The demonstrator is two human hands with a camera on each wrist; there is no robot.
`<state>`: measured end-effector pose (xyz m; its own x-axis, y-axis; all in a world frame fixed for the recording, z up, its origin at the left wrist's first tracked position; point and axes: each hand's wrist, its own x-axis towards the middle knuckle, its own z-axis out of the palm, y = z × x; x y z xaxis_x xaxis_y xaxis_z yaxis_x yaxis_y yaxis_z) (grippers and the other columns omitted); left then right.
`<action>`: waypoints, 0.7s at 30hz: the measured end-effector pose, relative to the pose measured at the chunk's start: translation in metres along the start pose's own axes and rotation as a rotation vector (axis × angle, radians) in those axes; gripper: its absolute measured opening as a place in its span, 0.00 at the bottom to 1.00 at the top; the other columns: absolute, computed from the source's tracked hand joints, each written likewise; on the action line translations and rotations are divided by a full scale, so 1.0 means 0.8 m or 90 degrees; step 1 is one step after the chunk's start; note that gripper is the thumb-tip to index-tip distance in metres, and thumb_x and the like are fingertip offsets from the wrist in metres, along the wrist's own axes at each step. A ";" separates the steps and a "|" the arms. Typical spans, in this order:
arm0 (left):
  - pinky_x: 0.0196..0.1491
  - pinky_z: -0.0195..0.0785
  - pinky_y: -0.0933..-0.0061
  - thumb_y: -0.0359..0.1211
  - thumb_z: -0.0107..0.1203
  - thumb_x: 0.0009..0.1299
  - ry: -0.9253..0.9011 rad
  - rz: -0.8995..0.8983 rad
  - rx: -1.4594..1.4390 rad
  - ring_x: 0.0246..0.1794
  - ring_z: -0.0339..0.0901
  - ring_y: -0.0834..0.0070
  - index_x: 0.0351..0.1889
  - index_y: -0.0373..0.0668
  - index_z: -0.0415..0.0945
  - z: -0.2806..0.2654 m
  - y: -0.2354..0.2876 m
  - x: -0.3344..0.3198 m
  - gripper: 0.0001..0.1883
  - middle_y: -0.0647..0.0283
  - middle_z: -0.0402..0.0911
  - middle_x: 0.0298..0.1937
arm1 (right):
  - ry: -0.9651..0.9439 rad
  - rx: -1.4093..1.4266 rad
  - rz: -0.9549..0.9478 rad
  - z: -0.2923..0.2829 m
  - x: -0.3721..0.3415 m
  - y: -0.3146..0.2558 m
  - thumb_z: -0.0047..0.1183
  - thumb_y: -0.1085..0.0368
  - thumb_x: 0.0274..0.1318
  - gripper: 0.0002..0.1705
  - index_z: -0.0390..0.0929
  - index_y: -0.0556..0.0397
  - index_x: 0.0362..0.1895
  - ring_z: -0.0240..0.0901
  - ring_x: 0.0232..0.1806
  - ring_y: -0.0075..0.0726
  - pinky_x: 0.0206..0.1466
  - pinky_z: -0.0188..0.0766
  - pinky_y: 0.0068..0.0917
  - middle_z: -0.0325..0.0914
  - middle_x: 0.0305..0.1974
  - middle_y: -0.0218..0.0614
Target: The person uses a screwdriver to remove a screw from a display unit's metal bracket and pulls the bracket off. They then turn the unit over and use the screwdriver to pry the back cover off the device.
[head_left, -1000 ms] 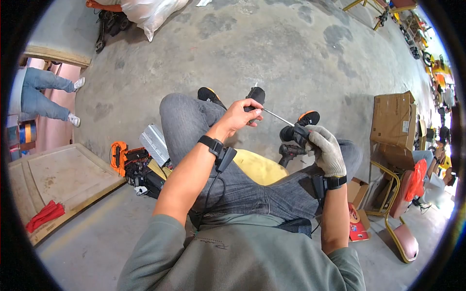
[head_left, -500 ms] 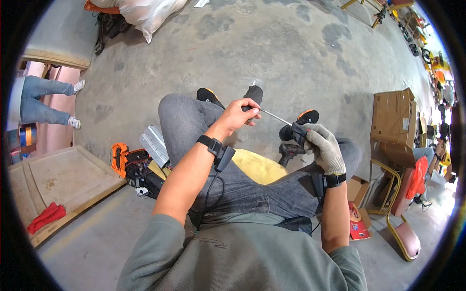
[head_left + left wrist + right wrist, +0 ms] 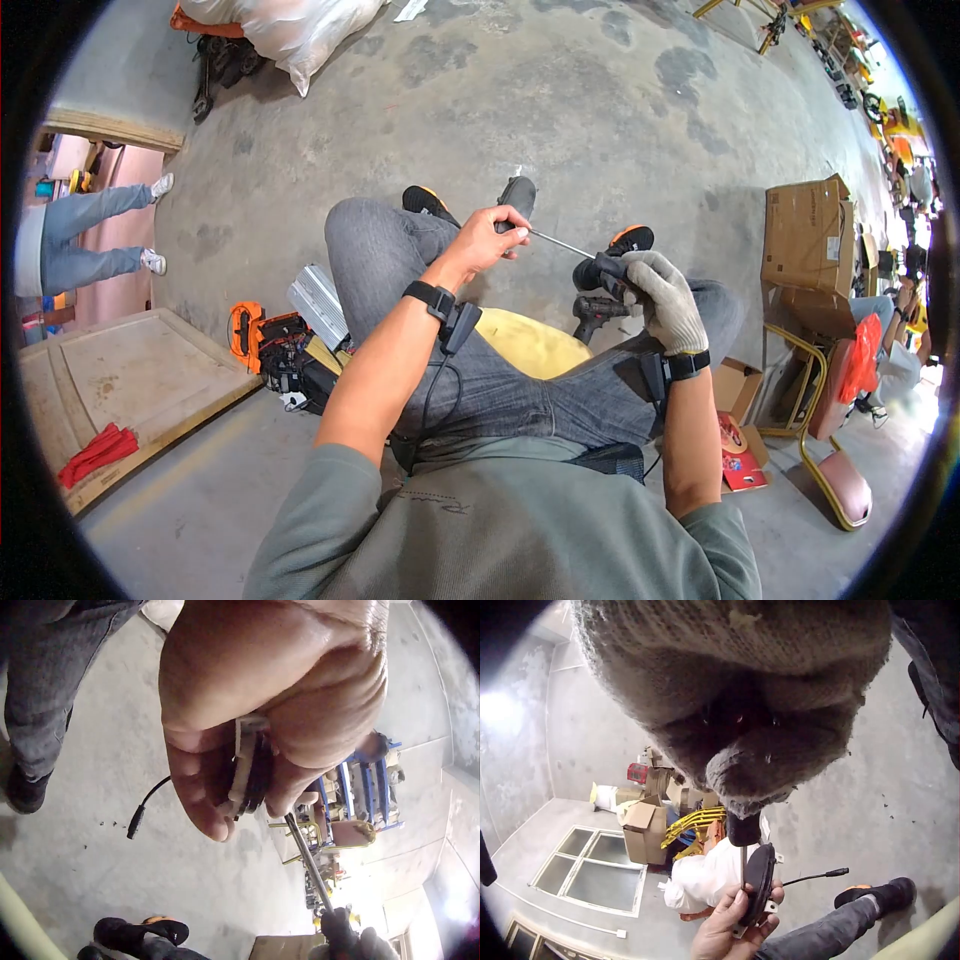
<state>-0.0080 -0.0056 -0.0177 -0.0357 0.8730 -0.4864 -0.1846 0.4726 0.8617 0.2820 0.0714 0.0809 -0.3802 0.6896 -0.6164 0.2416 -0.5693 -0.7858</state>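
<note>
My bare left hand pinches a flat black oval part between fingers and thumb. The right wrist view shows its dark rounded face and small pale tabs at the edge. A short black cable with a plug hangs from it. In a knitted grey-white glove, my right hand grips the dark handle of a screwdriver. Its thin metal shaft points left, the tip end at my left thumb, right beside the part. The glove covers most of the handle.
A cordless drill and a yellow surface lie between my legs. Left are an orange-and-black item, a silver metal case and a wooden panel. Cardboard boxes and a chair stand right; another person's legs show left.
The black part has turned slightly in my left hand, and both hands have shifted a little left in the head view. The gloved fingers have moved round the screwdriver handle.
</note>
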 end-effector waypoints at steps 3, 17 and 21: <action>0.42 0.79 0.73 0.29 0.58 0.77 0.003 -0.002 0.007 0.49 0.84 0.75 0.46 0.38 0.78 0.001 -0.001 0.000 0.05 0.64 0.82 0.45 | -0.005 0.039 -0.012 0.001 0.000 0.004 0.55 0.63 0.66 0.15 0.77 0.57 0.53 0.73 0.26 0.20 0.25 0.69 0.17 0.78 0.33 0.31; 0.43 0.81 0.72 0.27 0.57 0.76 0.005 0.017 0.024 0.47 0.84 0.73 0.47 0.37 0.78 0.001 -0.008 0.001 0.05 0.61 0.82 0.46 | 0.021 0.033 -0.073 0.005 -0.004 0.000 0.55 0.71 0.63 0.21 0.71 0.60 0.59 0.79 0.34 0.25 0.34 0.78 0.22 0.79 0.38 0.38; 0.42 0.81 0.72 0.26 0.55 0.77 0.000 0.039 0.060 0.47 0.84 0.73 0.60 0.36 0.74 0.006 -0.002 -0.004 0.15 0.57 0.81 0.52 | 0.039 0.046 -0.072 0.001 -0.004 -0.002 0.55 0.72 0.62 0.21 0.72 0.60 0.59 0.77 0.32 0.24 0.33 0.77 0.21 0.78 0.37 0.36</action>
<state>-0.0030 -0.0081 -0.0168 -0.0442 0.9006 -0.4324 -0.0884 0.4276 0.8997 0.2824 0.0695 0.0841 -0.3454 0.7760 -0.5277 0.1344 -0.5156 -0.8462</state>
